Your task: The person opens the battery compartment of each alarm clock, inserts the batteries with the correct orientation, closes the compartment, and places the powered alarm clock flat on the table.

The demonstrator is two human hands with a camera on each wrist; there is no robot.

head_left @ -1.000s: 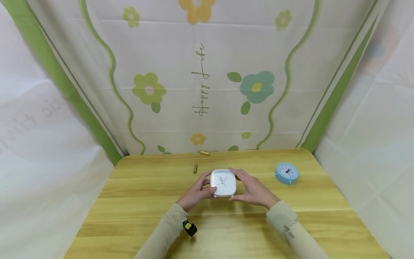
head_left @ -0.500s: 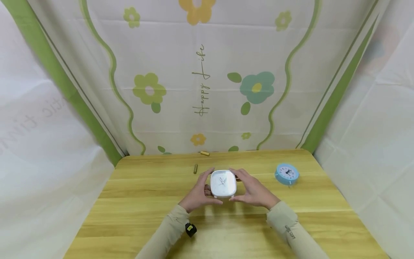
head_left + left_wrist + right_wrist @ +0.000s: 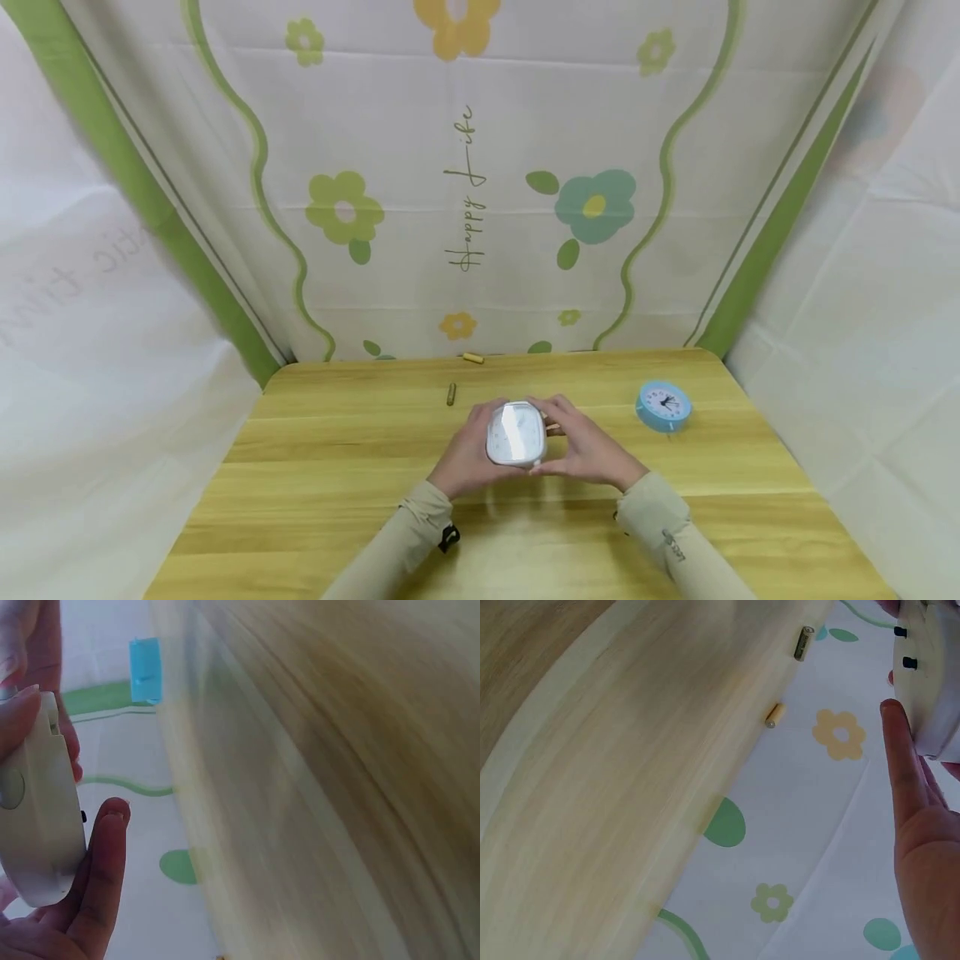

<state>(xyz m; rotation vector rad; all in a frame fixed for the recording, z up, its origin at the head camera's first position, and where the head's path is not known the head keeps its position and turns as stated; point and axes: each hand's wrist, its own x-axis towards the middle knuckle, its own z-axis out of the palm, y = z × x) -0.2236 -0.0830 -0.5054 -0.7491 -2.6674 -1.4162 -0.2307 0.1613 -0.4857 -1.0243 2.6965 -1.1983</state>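
Observation:
A white square alarm clock [image 3: 516, 435] is held above the table between both hands, its face tilted up with a bright glare across it. My left hand [image 3: 470, 454] grips its left side, thumb along the bottom edge and fingers reaching behind. On the other side, my right hand [image 3: 588, 446] holds the clock by its right edge, fingers at the top corner and thumb at the bottom. Small black knobs stick out of the back of the clock [image 3: 937, 682] in the right wrist view. The left wrist view shows the clock [image 3: 41, 817] edge-on.
A round light-blue alarm clock [image 3: 663, 406] lies face up at the right of the wooden table [image 3: 330, 467]. Two batteries lie toward the back: a dark one [image 3: 452, 394] and a yellowish one [image 3: 473, 358] by the rear edge. Flower-printed white cloth [image 3: 405, 275] hangs behind.
My left thumb has left the clock's face and moved to its bottom edge. The clock has turned slightly and sits a little lower, with glare now on its face. My right hand keeps its hold.

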